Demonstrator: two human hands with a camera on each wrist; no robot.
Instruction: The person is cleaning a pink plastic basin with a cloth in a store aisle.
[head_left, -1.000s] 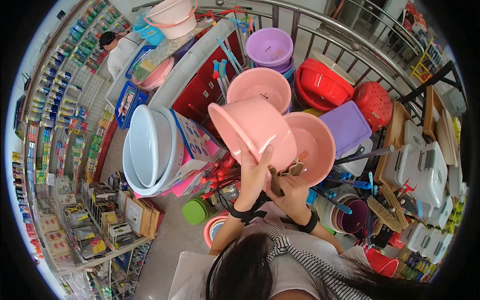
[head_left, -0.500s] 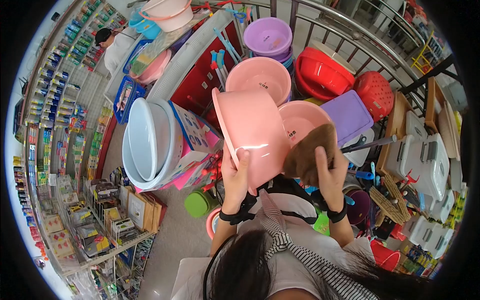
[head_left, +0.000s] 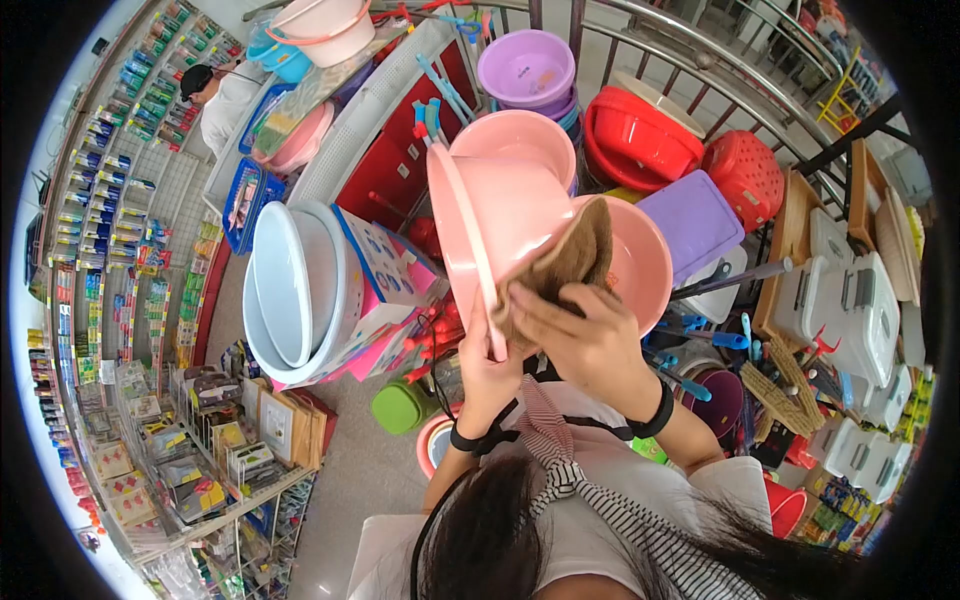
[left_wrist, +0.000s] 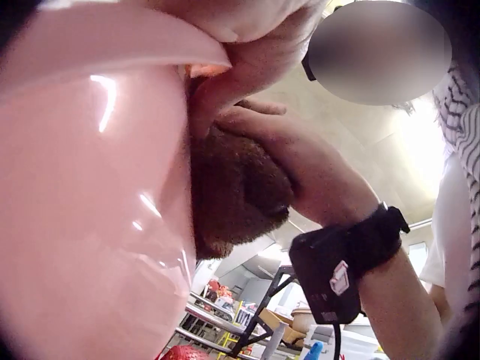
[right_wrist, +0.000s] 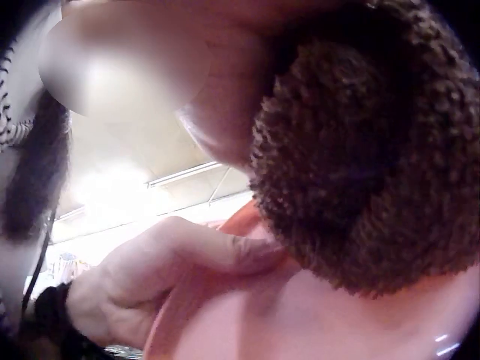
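Observation:
A pink plastic basin is tilted on its side in front of my body. My left hand grips it by the lower rim, with the thumb on the outside wall, as the right wrist view also shows. A brown fuzzy cloth is in my right hand, its fingers curled over the fabric close to my left thumb. The cloth lies against the basin's outer wall near the rim. In the left wrist view, the bunched cloth hangs beside the glossy basin wall.
Behind the held basin are two more pink basins, one at the back and one at right. Pale blue tubs stand left. A purple lid, red basins and mop handles crowd the right. A metal railing runs behind.
The cloth, bunched near my left hand at first, spread out to the right with my right hand, then came back left against the basin. The basin's rim has turned to stand more upright.

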